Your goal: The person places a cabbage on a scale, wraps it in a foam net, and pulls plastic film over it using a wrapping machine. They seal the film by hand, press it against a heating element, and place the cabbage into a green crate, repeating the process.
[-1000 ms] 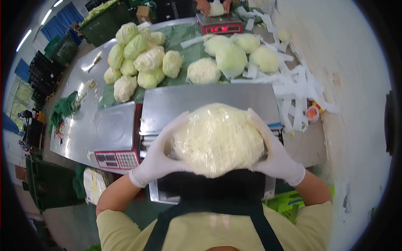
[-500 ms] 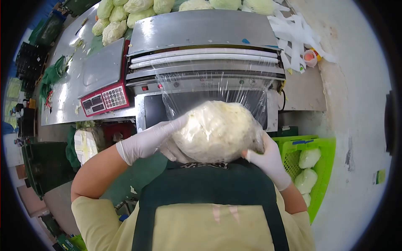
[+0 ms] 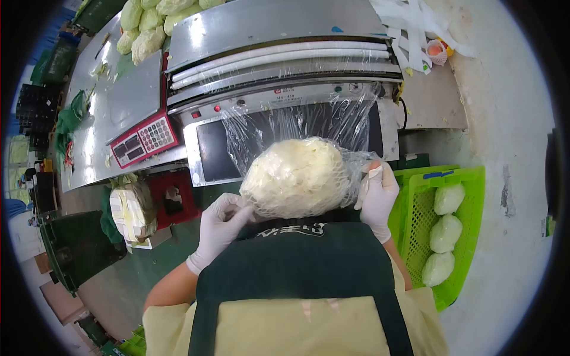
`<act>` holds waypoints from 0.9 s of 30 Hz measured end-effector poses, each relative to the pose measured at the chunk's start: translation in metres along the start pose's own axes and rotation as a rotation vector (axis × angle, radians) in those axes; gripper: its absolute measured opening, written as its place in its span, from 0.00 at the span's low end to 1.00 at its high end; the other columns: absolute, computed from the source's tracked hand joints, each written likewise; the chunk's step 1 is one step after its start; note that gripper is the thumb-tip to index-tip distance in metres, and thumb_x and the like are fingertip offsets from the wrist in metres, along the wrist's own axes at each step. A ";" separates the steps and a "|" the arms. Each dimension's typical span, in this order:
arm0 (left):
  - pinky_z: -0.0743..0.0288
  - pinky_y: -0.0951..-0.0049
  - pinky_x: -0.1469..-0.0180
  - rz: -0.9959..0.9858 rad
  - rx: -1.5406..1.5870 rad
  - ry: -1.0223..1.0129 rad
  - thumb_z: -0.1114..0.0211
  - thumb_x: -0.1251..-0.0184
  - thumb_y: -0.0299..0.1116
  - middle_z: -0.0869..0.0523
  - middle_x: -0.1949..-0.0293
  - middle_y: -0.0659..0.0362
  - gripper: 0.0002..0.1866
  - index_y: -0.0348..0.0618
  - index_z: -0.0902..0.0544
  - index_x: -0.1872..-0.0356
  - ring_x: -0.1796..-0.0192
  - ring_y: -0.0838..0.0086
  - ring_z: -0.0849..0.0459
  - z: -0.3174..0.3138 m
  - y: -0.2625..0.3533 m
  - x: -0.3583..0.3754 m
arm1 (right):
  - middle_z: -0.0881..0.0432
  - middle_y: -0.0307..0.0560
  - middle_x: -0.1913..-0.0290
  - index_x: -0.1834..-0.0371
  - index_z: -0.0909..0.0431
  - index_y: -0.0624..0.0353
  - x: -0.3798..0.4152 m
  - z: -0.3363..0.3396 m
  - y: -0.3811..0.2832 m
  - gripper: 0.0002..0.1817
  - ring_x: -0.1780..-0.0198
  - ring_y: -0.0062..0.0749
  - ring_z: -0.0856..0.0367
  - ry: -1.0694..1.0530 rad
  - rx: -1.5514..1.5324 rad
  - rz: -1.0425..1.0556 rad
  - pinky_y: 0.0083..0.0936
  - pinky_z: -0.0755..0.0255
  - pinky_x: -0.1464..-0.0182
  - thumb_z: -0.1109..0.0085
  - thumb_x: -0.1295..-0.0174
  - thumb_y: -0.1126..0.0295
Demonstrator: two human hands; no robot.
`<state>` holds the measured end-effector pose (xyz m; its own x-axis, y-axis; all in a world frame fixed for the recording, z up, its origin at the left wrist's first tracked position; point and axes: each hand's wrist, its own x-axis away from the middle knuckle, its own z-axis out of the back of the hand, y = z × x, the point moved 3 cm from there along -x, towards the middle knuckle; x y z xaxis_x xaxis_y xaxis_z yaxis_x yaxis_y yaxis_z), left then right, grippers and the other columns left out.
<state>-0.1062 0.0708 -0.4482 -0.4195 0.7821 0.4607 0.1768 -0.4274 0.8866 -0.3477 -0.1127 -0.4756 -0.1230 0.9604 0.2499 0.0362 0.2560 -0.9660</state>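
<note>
A large pale cabbage (image 3: 295,177) lies in clear plastic film at the front edge of the wrapping machine (image 3: 285,95). The film (image 3: 350,121) stretches from the machine's rollers down over the cabbage. My left hand (image 3: 221,228), in a white glove, is at the cabbage's lower left, thumb and fingers pinched at the film's edge. On the right side, my right hand (image 3: 378,194), also gloved, has its fingers closed on a gathered bunch of film beside the cabbage.
A red scale (image 3: 144,141) stands left of the machine, with more cabbages (image 3: 148,43) piled behind it. At the right, a green crate (image 3: 469,237) holds several wrapped cabbages. A dark green bin (image 3: 80,246) is at the left; a fruit in a foam net (image 3: 437,51) lies at back right.
My left hand has moved from the cabbage's side down to its lower left. My right hand has shifted outward and up, drawing film sideways. The head view has turned slightly.
</note>
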 end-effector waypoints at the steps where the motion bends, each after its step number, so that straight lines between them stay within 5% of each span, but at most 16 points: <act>1: 0.19 0.78 0.64 -0.016 -0.033 0.073 0.36 0.30 0.24 0.15 0.72 0.59 0.03 0.37 0.21 0.62 0.68 0.76 0.14 0.000 -0.003 0.000 | 0.36 0.32 0.87 0.63 0.27 0.61 0.000 0.002 0.001 0.15 0.91 0.14 0.43 0.013 0.017 0.009 0.17 0.49 0.88 0.56 0.21 0.63; 9: 0.27 0.81 0.73 0.164 0.229 0.392 0.39 0.26 0.30 0.18 0.76 0.63 0.06 0.39 0.21 0.63 0.77 0.81 0.21 0.005 -0.040 0.005 | 0.39 0.30 0.88 0.65 0.24 0.61 0.000 0.049 0.041 0.16 0.91 0.14 0.47 0.181 0.120 -0.227 0.19 0.54 0.87 0.54 0.22 0.63; 12: 0.26 0.82 0.70 0.156 0.322 0.441 0.38 0.26 0.31 0.18 0.74 0.64 0.06 0.39 0.20 0.63 0.76 0.82 0.23 0.008 -0.069 -0.023 | 0.29 0.34 0.82 0.61 0.22 0.63 -0.020 0.046 0.083 0.13 0.86 0.18 0.35 0.033 0.046 -0.341 0.19 0.43 0.83 0.50 0.24 0.65; 14: 0.27 0.82 0.67 0.150 0.390 0.382 0.38 0.26 0.32 0.17 0.71 0.63 0.07 0.39 0.20 0.61 0.74 0.82 0.21 -0.002 -0.083 -0.039 | 0.16 0.44 0.66 0.53 0.20 0.66 -0.031 0.022 0.129 0.13 0.70 0.27 0.19 -0.002 -0.071 -0.509 0.24 0.26 0.69 0.48 0.26 0.66; 16: 0.27 0.82 0.64 0.115 0.455 0.355 0.37 0.25 0.33 0.16 0.68 0.64 0.08 0.38 0.19 0.59 0.70 0.84 0.21 -0.019 -0.105 -0.055 | 0.15 0.51 0.48 0.45 0.21 0.66 -0.032 0.005 0.172 0.16 0.49 0.35 0.16 -0.240 -0.385 -0.817 0.32 0.20 0.48 0.47 0.27 0.66; 20: 0.24 0.80 0.55 0.051 0.455 0.248 0.38 0.26 0.30 0.13 0.60 0.61 0.08 0.39 0.18 0.53 0.59 0.81 0.18 -0.038 -0.111 -0.060 | 0.16 0.50 0.46 0.44 0.21 0.66 -0.022 -0.033 0.150 0.16 0.47 0.35 0.16 -0.579 -0.751 -1.074 0.33 0.21 0.45 0.48 0.27 0.66; 24: 0.22 0.71 0.45 0.206 0.785 0.189 0.44 0.23 0.33 0.15 0.51 0.56 0.13 0.40 0.22 0.43 0.50 0.72 0.17 -0.046 -0.078 -0.047 | 0.16 0.50 0.45 0.43 0.21 0.66 -0.011 -0.052 0.098 0.17 0.45 0.36 0.16 -0.801 -0.795 -1.075 0.33 0.21 0.41 0.48 0.26 0.66; 26: 0.23 0.69 0.43 0.156 0.611 0.028 0.48 0.22 0.33 0.17 0.49 0.54 0.15 0.40 0.25 0.42 0.50 0.72 0.18 -0.042 -0.084 -0.040 | 0.17 0.48 0.42 0.42 0.22 0.64 -0.012 -0.057 0.082 0.16 0.42 0.35 0.17 -1.066 -0.455 -0.757 0.34 0.23 0.37 0.47 0.27 0.66; 27: 0.23 0.70 0.44 0.103 0.558 -0.031 0.47 0.23 0.33 0.17 0.49 0.55 0.14 0.40 0.24 0.43 0.50 0.72 0.18 -0.041 -0.087 -0.038 | 0.18 0.47 0.43 0.41 0.24 0.63 -0.002 -0.063 0.080 0.16 0.43 0.32 0.18 -1.036 -0.309 -0.793 0.31 0.23 0.39 0.46 0.27 0.67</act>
<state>-0.1427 0.0598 -0.5444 -0.3501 0.7658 0.5394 0.6624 -0.2047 0.7206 -0.2824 -0.0876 -0.5496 -0.8995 0.0518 0.4338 -0.1904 0.8472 -0.4961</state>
